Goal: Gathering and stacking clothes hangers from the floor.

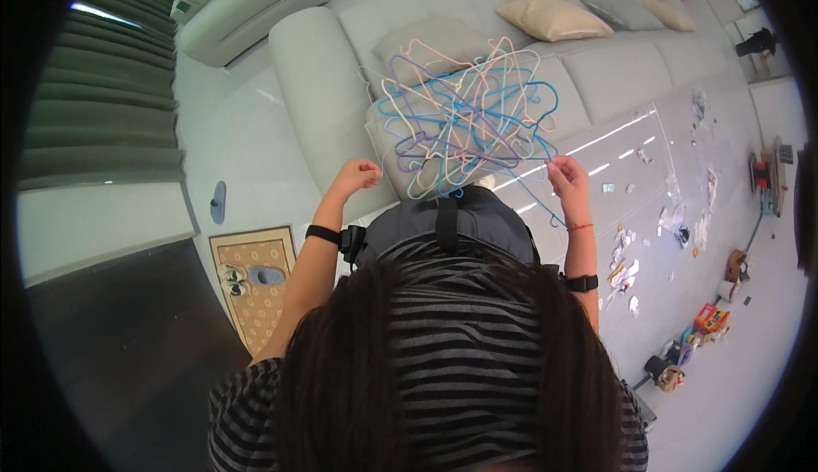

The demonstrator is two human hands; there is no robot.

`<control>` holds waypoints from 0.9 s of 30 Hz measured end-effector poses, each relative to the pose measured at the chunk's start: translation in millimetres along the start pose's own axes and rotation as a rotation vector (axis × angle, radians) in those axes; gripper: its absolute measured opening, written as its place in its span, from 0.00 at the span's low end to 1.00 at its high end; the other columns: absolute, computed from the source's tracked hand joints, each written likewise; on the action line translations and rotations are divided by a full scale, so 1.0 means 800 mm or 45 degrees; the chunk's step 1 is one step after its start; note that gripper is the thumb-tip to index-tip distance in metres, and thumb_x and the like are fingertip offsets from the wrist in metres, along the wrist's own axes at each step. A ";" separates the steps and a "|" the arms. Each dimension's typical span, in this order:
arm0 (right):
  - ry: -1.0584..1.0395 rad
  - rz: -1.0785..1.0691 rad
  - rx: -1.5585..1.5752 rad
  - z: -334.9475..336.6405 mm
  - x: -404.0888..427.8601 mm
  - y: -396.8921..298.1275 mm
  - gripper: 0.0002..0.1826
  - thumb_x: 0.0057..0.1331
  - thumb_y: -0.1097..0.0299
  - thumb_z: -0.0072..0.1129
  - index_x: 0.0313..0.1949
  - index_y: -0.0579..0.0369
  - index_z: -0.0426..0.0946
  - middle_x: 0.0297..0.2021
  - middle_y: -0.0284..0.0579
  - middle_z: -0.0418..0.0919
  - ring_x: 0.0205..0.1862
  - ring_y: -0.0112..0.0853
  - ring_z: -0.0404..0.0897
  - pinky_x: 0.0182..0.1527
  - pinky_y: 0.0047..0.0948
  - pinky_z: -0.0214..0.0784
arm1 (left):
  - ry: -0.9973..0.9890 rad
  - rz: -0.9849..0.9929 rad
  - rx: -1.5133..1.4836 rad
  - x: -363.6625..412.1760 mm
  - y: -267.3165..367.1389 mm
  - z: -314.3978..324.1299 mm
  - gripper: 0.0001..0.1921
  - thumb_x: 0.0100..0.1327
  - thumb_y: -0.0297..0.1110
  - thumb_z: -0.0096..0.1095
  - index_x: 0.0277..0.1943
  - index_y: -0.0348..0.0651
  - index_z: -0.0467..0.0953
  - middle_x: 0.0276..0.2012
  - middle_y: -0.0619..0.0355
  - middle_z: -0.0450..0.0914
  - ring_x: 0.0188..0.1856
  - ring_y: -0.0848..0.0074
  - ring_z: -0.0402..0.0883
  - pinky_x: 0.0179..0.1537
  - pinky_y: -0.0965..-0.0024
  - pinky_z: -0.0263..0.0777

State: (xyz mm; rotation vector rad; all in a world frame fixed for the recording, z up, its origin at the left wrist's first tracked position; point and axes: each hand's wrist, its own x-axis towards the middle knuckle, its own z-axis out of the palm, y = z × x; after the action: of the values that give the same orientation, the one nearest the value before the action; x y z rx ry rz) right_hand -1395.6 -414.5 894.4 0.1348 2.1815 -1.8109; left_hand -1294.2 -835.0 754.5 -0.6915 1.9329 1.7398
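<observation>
A tangled heap of plastic-coated clothes hangers in blue, purple, pink, cream and pale green lies on the seat of a light grey sofa before me. My right hand is at the heap's right side, thumb and fingers pinched on the corner of a blue hanger, whose hook hangs near my wrist. My left hand is at the near left of the heap, its fingers curled. A thin pale line runs by its fingertips; whether it grips a hanger is unclear.
Beige cushions rest on the sofa. Scattered paper scraps litter the tiled floor at right, with a red and yellow box along the wall. Slippers stand on a patterned mat at left, near dark green curtains.
</observation>
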 end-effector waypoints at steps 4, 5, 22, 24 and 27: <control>-0.151 -0.011 0.230 -0.008 -0.017 -0.033 0.05 0.66 0.69 0.53 0.38 0.55 0.73 0.20 0.23 0.62 0.19 0.11 0.52 0.20 0.16 0.39 | 0.093 0.244 -0.028 -0.040 0.056 -0.003 0.08 0.58 0.32 0.64 0.38 0.39 0.80 0.25 0.61 0.78 0.25 0.82 0.75 0.25 0.78 0.67; -0.154 -0.006 0.230 -0.009 -0.022 -0.039 0.05 0.66 0.69 0.53 0.38 0.55 0.73 0.20 0.23 0.62 0.19 0.11 0.52 0.20 0.16 0.39 | 0.092 0.264 -0.060 -0.047 0.070 -0.004 0.06 0.58 0.30 0.61 0.38 0.39 0.78 0.26 0.62 0.77 0.23 0.83 0.73 0.24 0.78 0.64; 0.148 -0.651 0.118 0.048 -0.050 -0.142 0.17 0.71 0.66 0.46 0.24 0.61 0.70 0.23 0.34 0.66 0.23 0.20 0.60 0.27 0.21 0.52 | 0.167 0.953 -0.232 -0.147 0.259 0.054 0.08 0.53 0.17 0.35 0.31 0.44 0.58 0.25 0.61 0.64 0.20 0.87 0.49 0.19 0.82 0.43; 0.067 -0.757 -0.094 0.068 -0.050 -0.139 0.13 0.69 0.67 0.48 0.30 0.64 0.74 0.27 0.38 0.67 0.28 0.24 0.65 0.32 0.24 0.59 | 0.047 1.031 -0.212 -0.176 0.277 0.073 0.08 0.54 0.16 0.34 0.31 0.43 0.58 0.24 0.60 0.63 0.21 0.87 0.50 0.20 0.82 0.43; -0.260 -0.696 -0.278 0.099 -0.057 -0.117 0.12 0.65 0.64 0.56 0.35 0.63 0.76 0.29 0.40 0.67 0.29 0.26 0.66 0.32 0.25 0.60 | -0.106 1.162 -0.292 -0.207 0.297 0.102 0.09 0.53 0.15 0.33 0.31 0.42 0.58 0.23 0.61 0.63 0.23 0.86 0.53 0.21 0.81 0.46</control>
State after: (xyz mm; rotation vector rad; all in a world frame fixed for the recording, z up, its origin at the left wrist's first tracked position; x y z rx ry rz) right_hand -1363.8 -504.5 983.6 -0.7253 2.3927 -1.7124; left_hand -1316.5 -723.2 1032.5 0.2815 2.1666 2.4691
